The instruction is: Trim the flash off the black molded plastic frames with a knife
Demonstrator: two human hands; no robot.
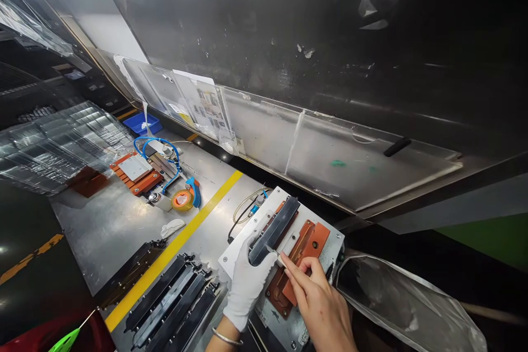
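Note:
My left hand (247, 291), in a white glove, is wrapped around the near end of a long black bar (274, 230) lying slanted across a white metal jig (243, 256). My right hand (317, 308), bare, pinches a small metal blade (275, 254) between thumb and fingers. The blade's tip is at the black bar's edge, close to my gloved fingers. Under my hands, an orange-brown plate (307, 250) sits on the jig. Part of that plate is hidden by my right hand.
Several black bars (173, 302) lie in a row left of the jig. Farther back are an orange fixture (136, 173), blue tubing (159, 146), a tape roll (182, 200) and a blue bin (142, 124). Clear trays (61, 146) are stacked left; a plastic bag (404, 302) lies right.

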